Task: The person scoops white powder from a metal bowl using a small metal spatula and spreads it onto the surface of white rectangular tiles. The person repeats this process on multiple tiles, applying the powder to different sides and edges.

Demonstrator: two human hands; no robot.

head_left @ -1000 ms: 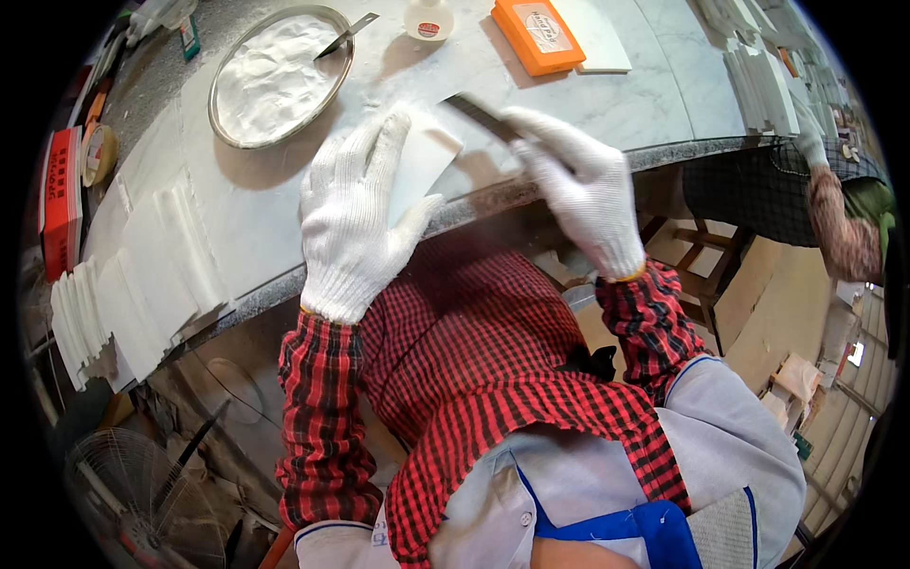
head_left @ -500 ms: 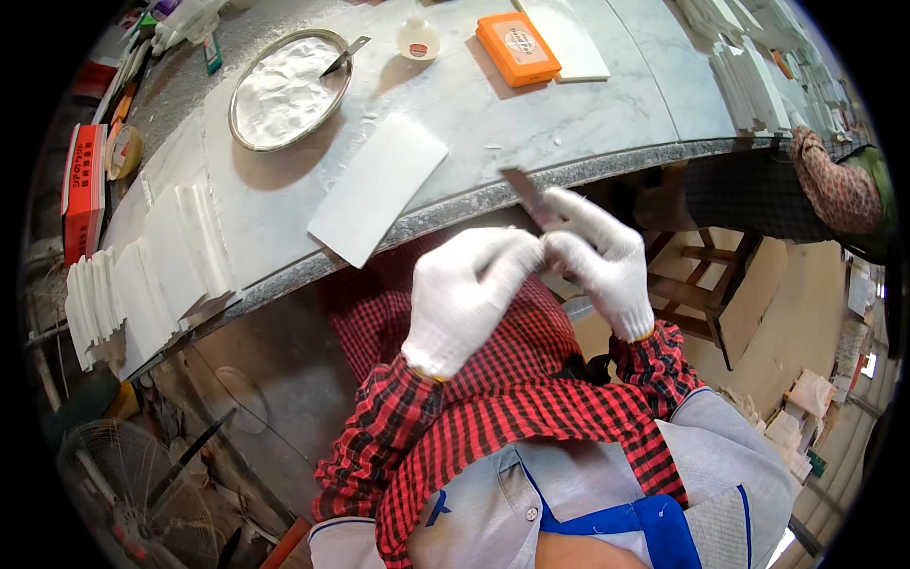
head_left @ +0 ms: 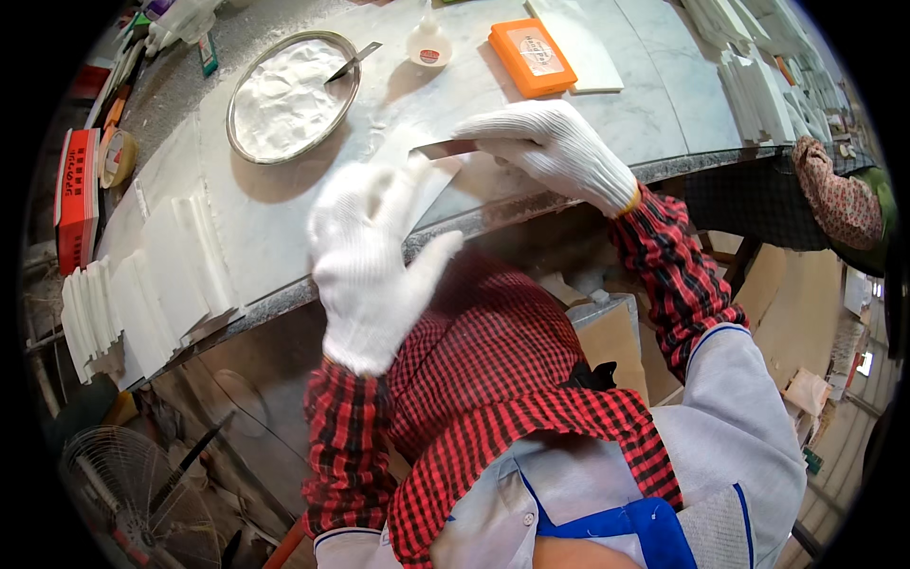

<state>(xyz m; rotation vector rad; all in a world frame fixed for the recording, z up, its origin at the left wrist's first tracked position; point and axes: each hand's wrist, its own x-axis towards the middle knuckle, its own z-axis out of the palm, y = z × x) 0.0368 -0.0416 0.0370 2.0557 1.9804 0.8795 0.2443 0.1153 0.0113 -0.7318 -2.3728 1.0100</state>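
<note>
My right hand (head_left: 555,147), in a white knit glove, grips a flat metal scraper blade (head_left: 447,148) above the front part of the bench. Under the blade lies a thin white slab (head_left: 434,192) at the bench edge, largely covered by my hands. My left hand (head_left: 370,256), also gloved, reaches over the slab's left side. Its thumb is spread away from the fingers, which are smeared by motion; whether they touch the slab I cannot tell. Beyond my left hand stands an oval metal bowl (head_left: 270,161) of white powder (head_left: 284,100), a spatula (head_left: 353,63) stuck in it.
Behind my right hand are an orange box (head_left: 533,59) and a round white bottle (head_left: 429,45). White slabs (head_left: 161,275) stack at the left edge, others (head_left: 758,100) at right. A red box (head_left: 76,199) and tape roll (head_left: 118,158) sit left. A person's sleeve (head_left: 834,194) shows at right.
Both hands have moved from in front of my lap up over the bench, and apart. The right hand has carried the blade down to the slab. My left hand has opened its thumb.
</note>
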